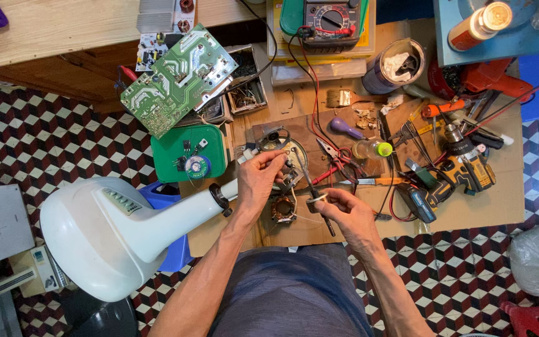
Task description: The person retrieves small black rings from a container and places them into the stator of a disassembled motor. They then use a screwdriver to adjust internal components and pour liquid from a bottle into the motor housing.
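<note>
Two hands, left hand (258,181) fingers pinching one wire, right hand (343,212) grasping one screwdriver (317,201), one white fan base (110,231).

I work at a small electronics repair bench: a bare green printed circuit board (178,79), a dial multimeter with red leads (330,22), a yellow-and-black cordless drill (467,165), red-handled pliers (334,163) and loose tools crowd my cardboard-covered low table (500,203).

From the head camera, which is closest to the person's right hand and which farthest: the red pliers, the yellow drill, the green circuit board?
From the right hand:
1. Red pliers, just above it on the brown mat.
2. Yellow drill, off to the picture's right side of the bench.
3. Green circuit board, far up at the picture's left, beyond the left hand.
</note>
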